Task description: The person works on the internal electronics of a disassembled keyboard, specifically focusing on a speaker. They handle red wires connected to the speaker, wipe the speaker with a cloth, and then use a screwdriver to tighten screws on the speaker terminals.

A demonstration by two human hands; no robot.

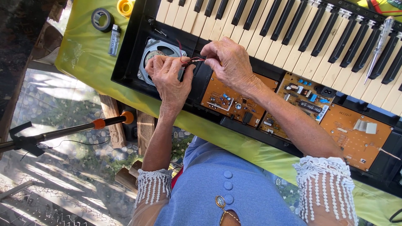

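— Where are your hands just now?

— Your left hand (167,77) and right hand (228,60) meet over the open end of the keyboard (293,25). Between them you pinch a pair of thin wires (193,61), one red, one dark. Left fingertips grip one end, right fingertips the other, so both hands are closed on the wires.

— Which way do the wires run?

— Their long axis lies nearly level across the view, from your left hand to your right, rising slightly toward the right. They hang just above the round speaker (157,54), which sits face down in the black plastic case with its grey metal frame and magnet showing. Your left hand covers part of it.

— What lies beside that?

— Orange-brown circuit boards (234,102) run in a row along the near edge of the case, flat, studded with small blue and black parts. Beyond them the glossy white and black keys stretch away to the right, and a clear-handled screwdriver (379,46) lies slanted across them.

— And on the surface?

— A yellow-green cloth (83,58) covers it. Near the far left corner lie a roll of black tape (102,19), a small silvery lighter (114,40) and a yellow reel (124,7), well apart from your hands.
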